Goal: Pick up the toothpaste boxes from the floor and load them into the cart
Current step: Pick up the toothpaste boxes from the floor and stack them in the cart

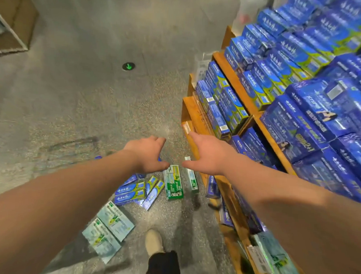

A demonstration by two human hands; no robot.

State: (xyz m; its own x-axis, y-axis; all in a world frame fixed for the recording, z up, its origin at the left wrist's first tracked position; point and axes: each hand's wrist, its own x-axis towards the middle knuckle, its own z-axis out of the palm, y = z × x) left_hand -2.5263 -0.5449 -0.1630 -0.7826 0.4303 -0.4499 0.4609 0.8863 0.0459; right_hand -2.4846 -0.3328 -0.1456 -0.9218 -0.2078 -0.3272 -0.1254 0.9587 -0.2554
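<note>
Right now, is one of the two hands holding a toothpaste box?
No, the left hand and the right hand are both empty, fingers loose, above the toothpaste boxes lying on the floor.

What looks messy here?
Toothpaste boxes lie scattered on the floor beside the shelf: blue boxes, a green box and pale boxes, pointing different ways. The stacked boxes sit in tidy rows. The left hand and right hand hover above, holding nothing.

Bare left forearm [80, 184] and right forearm [276, 188] reach forward and down, side by side. The left hand [149, 154] has loosely bent fingers, the right hand [207, 154] straighter ones (both empty), thumbs pointing toward each other.
</note>
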